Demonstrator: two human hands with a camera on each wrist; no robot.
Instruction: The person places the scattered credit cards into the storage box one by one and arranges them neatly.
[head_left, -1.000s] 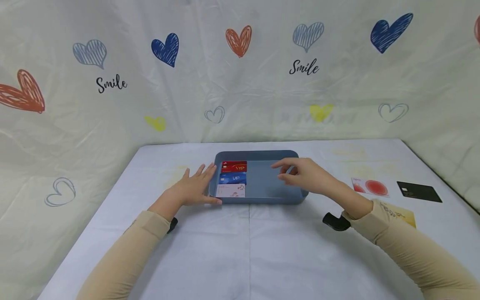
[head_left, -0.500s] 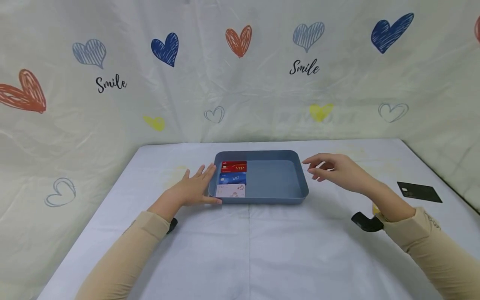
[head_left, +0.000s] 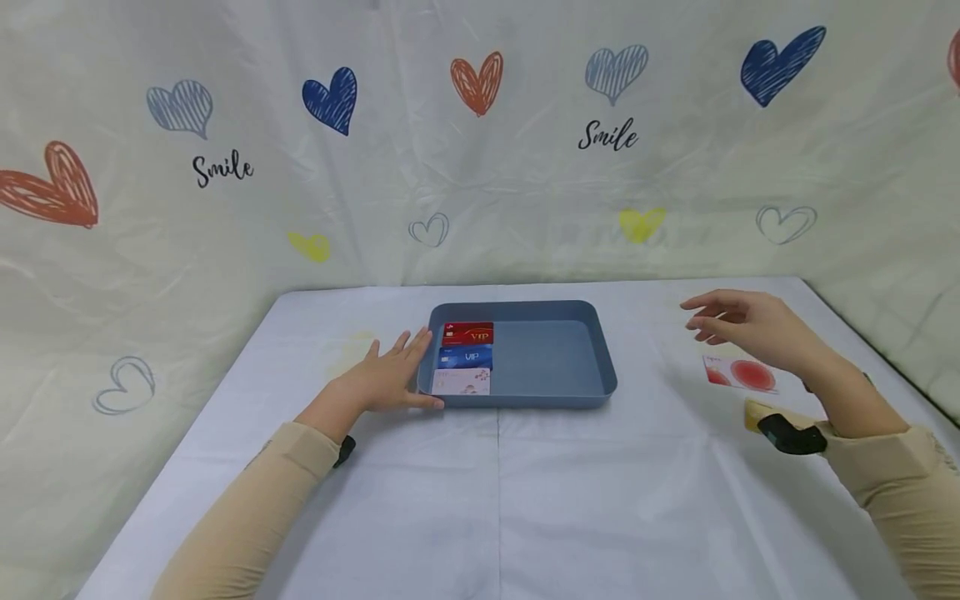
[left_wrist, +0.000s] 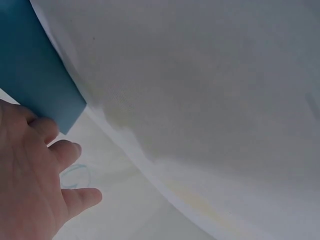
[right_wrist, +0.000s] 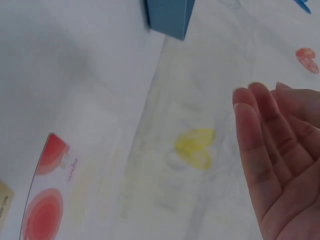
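Observation:
A blue-grey tray (head_left: 555,358) holds a red VIP card (head_left: 468,333), a blue VIP card (head_left: 465,357) and a pale floral card (head_left: 461,382), stacked in a column at its left end. With fingers spread, my left hand (head_left: 382,379) rests against the tray's left side; the left wrist view shows its fingers at the tray wall (left_wrist: 40,70). My right hand (head_left: 757,325) hovers above the table right of the tray, fingers loosely bent and holding nothing. Just below it lies a white card with red circles (head_left: 741,374), seen also in the right wrist view.
A yellow card (head_left: 757,414) lies nearer the front, partly covered by the right wrist's black camera (head_left: 791,435). The right forearm hides most of a dark card behind it. A white cloth covers the table (head_left: 450,500); a heart-printed curtain (head_left: 525,167) hangs behind.
My right hand has moved right, from over the tray to above the table near the red-circled card. My left hand, the tray and its cards have stayed in place.

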